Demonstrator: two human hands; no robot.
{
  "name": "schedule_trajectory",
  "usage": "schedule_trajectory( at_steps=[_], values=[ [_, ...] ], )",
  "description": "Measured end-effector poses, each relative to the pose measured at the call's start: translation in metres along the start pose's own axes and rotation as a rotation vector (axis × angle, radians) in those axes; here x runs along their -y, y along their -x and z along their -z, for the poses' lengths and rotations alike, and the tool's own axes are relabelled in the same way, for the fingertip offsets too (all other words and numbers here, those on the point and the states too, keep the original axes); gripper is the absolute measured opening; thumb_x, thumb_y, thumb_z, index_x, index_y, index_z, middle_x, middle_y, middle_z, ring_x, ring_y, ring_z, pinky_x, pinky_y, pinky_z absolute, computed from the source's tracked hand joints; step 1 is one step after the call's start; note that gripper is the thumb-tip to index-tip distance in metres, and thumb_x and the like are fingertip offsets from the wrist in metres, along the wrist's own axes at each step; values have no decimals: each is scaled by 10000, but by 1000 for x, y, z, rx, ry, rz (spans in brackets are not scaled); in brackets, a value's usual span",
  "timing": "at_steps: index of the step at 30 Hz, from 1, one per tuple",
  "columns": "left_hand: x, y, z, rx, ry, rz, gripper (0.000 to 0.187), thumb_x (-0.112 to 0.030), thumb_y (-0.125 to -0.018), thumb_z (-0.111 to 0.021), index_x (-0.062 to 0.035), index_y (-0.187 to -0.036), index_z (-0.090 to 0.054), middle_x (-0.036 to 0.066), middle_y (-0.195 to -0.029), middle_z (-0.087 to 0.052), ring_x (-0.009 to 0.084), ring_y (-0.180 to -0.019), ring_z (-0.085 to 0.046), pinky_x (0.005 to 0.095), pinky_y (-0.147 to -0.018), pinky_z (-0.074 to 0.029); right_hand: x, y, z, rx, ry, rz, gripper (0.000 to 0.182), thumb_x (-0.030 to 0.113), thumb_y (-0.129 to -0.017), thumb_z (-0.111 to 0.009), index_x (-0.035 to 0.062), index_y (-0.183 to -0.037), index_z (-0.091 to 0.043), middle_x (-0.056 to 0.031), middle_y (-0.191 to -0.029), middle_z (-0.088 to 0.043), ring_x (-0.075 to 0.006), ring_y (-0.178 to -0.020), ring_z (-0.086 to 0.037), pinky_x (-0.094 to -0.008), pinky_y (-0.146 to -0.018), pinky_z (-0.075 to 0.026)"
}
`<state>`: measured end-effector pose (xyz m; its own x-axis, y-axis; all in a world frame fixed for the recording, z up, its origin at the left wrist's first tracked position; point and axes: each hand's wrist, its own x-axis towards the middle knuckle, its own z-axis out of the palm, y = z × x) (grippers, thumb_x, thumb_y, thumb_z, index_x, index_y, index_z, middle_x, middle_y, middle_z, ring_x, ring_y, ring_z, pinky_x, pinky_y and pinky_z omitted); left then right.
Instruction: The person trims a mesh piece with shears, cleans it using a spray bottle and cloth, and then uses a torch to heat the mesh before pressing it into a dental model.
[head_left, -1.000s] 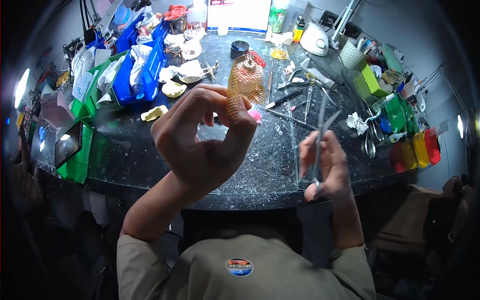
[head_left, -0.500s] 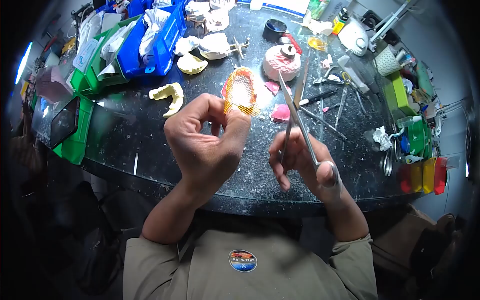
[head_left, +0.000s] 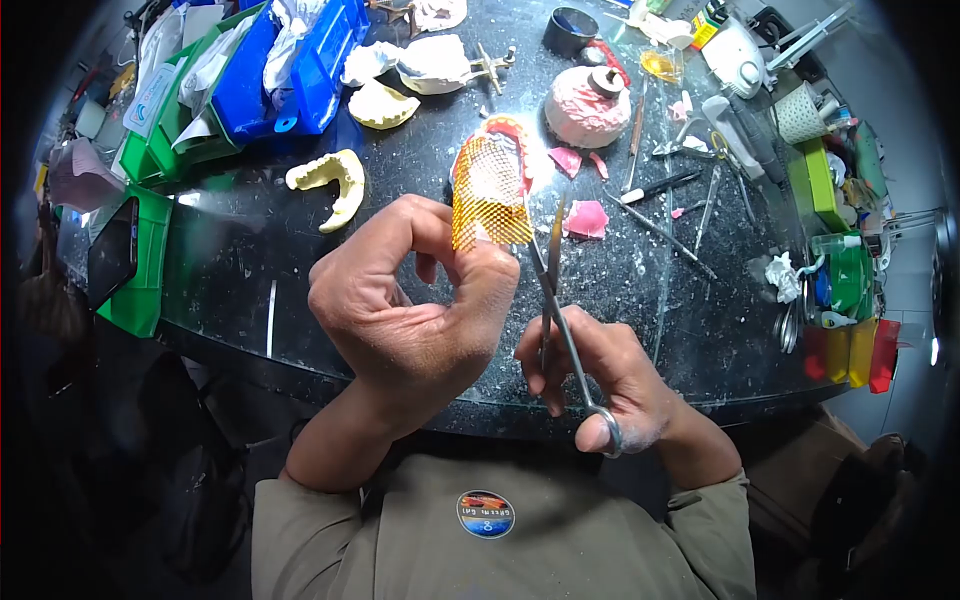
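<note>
My left hand (head_left: 410, 285) is closed, pinching a gold wire mesh (head_left: 491, 217) between thumb and fingers at its lower edge. Behind the mesh is a pinkish-red denture (head_left: 511, 126) with a row of teeth along its arch, partly covered by the mesh. In my right hand (head_left: 610, 375) is a pair of metal scissors (head_left: 566, 335), the thumb through one ring. Their blades are slightly apart and point up, one blade right at the mesh's right edge. Pink pieces (head_left: 586, 220) lie on the bench just right of the blades.
A yellowish dental cast (head_left: 340, 190) lies left of my hands, with more casts (head_left: 382, 105) behind. A pink-smeared round pot (head_left: 588, 108) stands at back. Hand tools and a black marker (head_left: 668, 187) lie to the right. Blue bins (head_left: 330, 80) and green bins (head_left: 145, 275) line the left.
The scissors have moved left and down, from beside the pot to the mesh's edge, and their blades have come closer together. The mesh now shows more fully, with the denture's teeth visible behind it.
</note>
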<state>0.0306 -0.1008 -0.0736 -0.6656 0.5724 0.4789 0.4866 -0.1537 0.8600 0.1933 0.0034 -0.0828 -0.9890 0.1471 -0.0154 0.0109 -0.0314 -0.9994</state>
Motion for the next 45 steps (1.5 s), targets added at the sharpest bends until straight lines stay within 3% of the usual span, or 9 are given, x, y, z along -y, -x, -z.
schedule_trajectory(
  at_steps=[12,15,21,30,33,45],
  values=[
    [-5,5,-5,14,-66,-25,79,25,-805,-567,40,-736,-601,71,-713,-631,91,-670,-554,224,-654,-441,2,1,-4,-44,112,20,600,384,-706,-785,3,-1065,-493,-25,-672,-512,-105,-541,-526,-230,-505,-417],
    [3,3,-12,-68,-57,-157,164,5,-676,-689,-22,-640,-531,72,-642,-597,75,-517,-503,209,-457,-377,2,1,-5,-67,124,23,601,383,-699,-792,6,-1059,-493,-25,-678,-508,-101,-533,-517,-231,-490,-406],
    [2,3,-11,-41,-48,-184,177,12,-672,-698,-18,-642,-526,81,-645,-595,78,-515,-501,211,-447,-374,1,0,-3,-70,150,38,597,375,-698,-796,10,-1059,-491,-25,-675,-501,-98,-522,-506,-230,-473,-391],
    [2,4,-11,-30,-40,-197,179,8,-679,-703,-10,-644,-528,91,-653,-598,85,-522,-518,211,-453,-395,0,-1,-4,-79,146,51,606,378,-700,-792,7,-1071,-490,-21,-667,-493,-97,-515,-500,-229,-469,-386],
    [-9,7,-9,24,-46,-69,88,67,-781,-560,50,-694,-558,80,-705,-621,95,-663,-554,229,-647,-441,-1,-1,-4,-81,156,62,603,369,-700,-795,5,-1073,-491,-19,-664,-489,-93,-511,-497,-226,-466,-382],
    [-7,6,-7,27,-45,-97,118,68,-779,-563,32,-674,-524,88,-697,-624,95,-657,-549,233,-637,-439,-2,2,-4,-107,142,32,493,315,-745,-768,-3,-1029,-522,4,-603,-460,-52,-475,-450,-212,-440,-334]
  ],
)
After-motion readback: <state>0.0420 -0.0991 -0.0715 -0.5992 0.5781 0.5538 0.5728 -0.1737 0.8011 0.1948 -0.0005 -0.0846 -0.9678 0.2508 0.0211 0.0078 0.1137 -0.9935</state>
